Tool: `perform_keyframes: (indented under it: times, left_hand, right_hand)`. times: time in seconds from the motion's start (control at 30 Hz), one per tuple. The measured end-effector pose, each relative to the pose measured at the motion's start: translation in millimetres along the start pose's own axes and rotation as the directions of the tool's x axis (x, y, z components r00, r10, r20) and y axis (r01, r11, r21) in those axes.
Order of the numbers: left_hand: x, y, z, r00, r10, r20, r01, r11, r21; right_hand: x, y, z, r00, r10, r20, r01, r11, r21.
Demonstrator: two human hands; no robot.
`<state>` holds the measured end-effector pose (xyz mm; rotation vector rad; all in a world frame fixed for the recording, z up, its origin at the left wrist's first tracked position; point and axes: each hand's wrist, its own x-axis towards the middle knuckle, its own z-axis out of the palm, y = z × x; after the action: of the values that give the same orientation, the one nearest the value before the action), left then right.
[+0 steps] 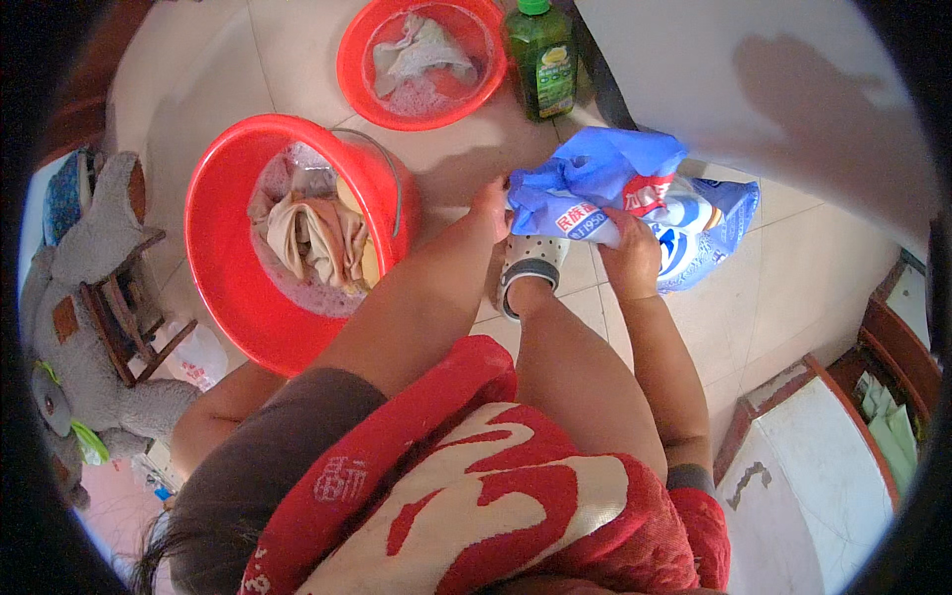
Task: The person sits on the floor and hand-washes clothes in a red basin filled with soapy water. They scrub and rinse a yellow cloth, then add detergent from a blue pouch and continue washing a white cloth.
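A blue printed plastic bag (595, 178) with white and red patches of writing is held over the tiled floor, right of centre. My right hand (632, 249) grips its lower edge. My left hand (491, 208) is at the bag's left edge, partly hidden behind my bent leg; its fingers close on the plastic. Left of it stands a large red bucket (223, 201) with a wire handle. Soapy water and beige cloth (316, 238) fill its bottom. Below the bag is a pale dotted clog (532, 260) on my foot.
A red basin (357, 82) holds suds and pale cloth (420, 56). Next to it stands a green liquid bottle (550, 74). A grey plush toy (104, 357) and a small wooden stool (119, 327) are at the left. White, brown-edged furniture (818, 446) stands at lower right.
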<state>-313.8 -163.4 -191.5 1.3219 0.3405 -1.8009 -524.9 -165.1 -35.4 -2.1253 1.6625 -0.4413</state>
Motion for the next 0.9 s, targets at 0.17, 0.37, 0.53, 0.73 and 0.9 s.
perform_keyframes:
  times: [0.17, 0.37, 0.53, 0.73, 0.9]
  left_hand:
    - [-15.2, -0.1, 17.7, 0.995, -0.098, -0.004, 0.098, 0.995, 0.009]
    - [-29.8, 11.1, 33.2, 0.99, -0.137, -0.019, 0.136, 0.988, -0.069]
    - [-17.0, 7.6, 17.9, 0.998, -0.062, -0.011, 0.06, 0.989, -0.136]
    - [-38.4, 4.3, 29.4, 0.992, -0.126, 0.026, 0.129, 0.972, -0.197]
    - [-67.8, 10.8, 51.6, 0.99, -0.138, 0.0, 0.133, 0.956, -0.263]
  right_hand:
    - [-8.4, 0.8, -10.7, 0.998, 0.048, -0.04, -0.047, 0.998, 0.029]
    - [-4.9, 3.9, -13.2, 0.998, 0.016, -0.065, -0.014, 0.999, 0.031]
    - [0.6, -5.0, -17.4, 0.996, 0.027, -0.084, -0.025, 0.999, 0.03]
    - [-11.5, -4.8, -22.4, 0.996, 0.063, -0.059, -0.062, 0.998, 0.02]
    - [-17.8, -13.9, -32.0, 0.987, 0.092, -0.134, -0.085, 0.995, 0.057]
